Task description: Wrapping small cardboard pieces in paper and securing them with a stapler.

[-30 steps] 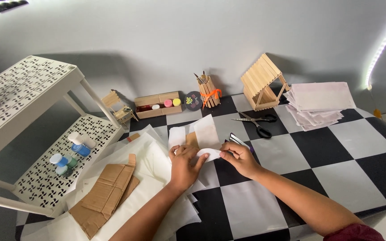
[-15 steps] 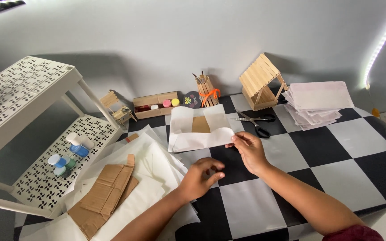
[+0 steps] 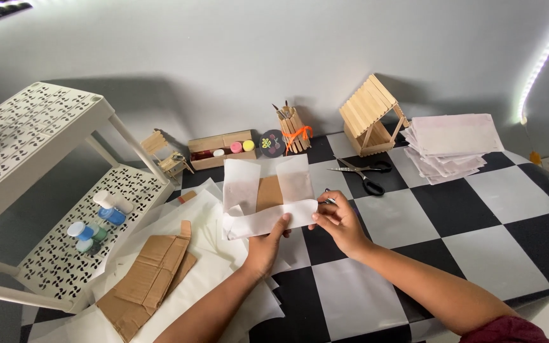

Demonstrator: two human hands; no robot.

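Note:
A small brown cardboard piece wrapped in white paper (image 3: 268, 197) is lifted above the checkered mat. My left hand (image 3: 265, 248) holds its lower edge from below, fingers pressed on the folded white strip. My right hand (image 3: 338, 222) pinches the strip's right end and seems to hold a thin dark tool too. Two white flaps stand up on either side of the brown centre.
Black scissors (image 3: 363, 174) lie behind my right hand. A stick house (image 3: 371, 115), a stack of white sheets (image 3: 452, 145), a stick pen holder (image 3: 293, 132) and a tray of paint pots (image 3: 222, 150) line the back. Flat cardboard (image 3: 150, 276) on white paper lies left, beside a white shelf rack (image 3: 39, 190).
My left hand came back up from the mat to the paper's lower edge. The wrapped piece moved slightly nearer, held by both hands.

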